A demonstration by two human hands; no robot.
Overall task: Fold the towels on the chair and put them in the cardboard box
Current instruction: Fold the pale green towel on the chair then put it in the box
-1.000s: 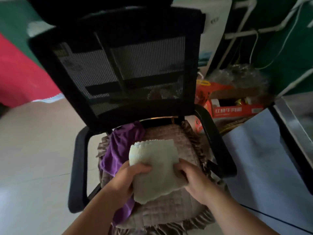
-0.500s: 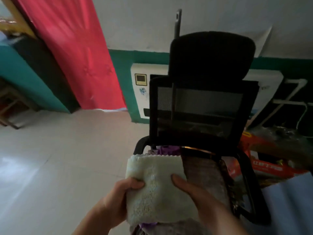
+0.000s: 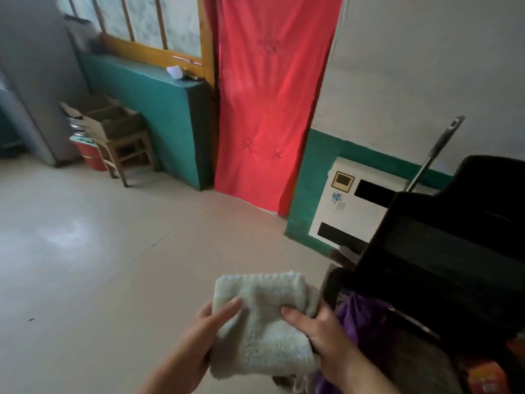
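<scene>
Folded towel (image 3: pixel 264 322) held above floor (image 3: pixel 99 265), left hand (image 3: pixel 199 336) and right hand (image 3: pixel 321 334) grasping its side edges, chair (image 3: pixel 443 251) just right, box (image 3: pixel 110 120) on stool (image 3: pixel 127 152) far left.

Beige floor (image 3: pixel 113 265), wooden stool (image 3: pixel 127 149) standing on it

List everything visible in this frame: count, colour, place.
folded towel: 1, pale cream, held over the floor left of the chair
purple towel: 1, purple, on the chair seat
chair: 1, black, right edge
cardboard box: 1, brown, open, on the stool
stool: 1, wooden, far left by the green wall
bucket: 1, red, beside the stool
curtain: 1, red, doorway
heater: 1, white, wall behind the chair
hands: 2, left hand and right hand both gripping the folded towel
</scene>
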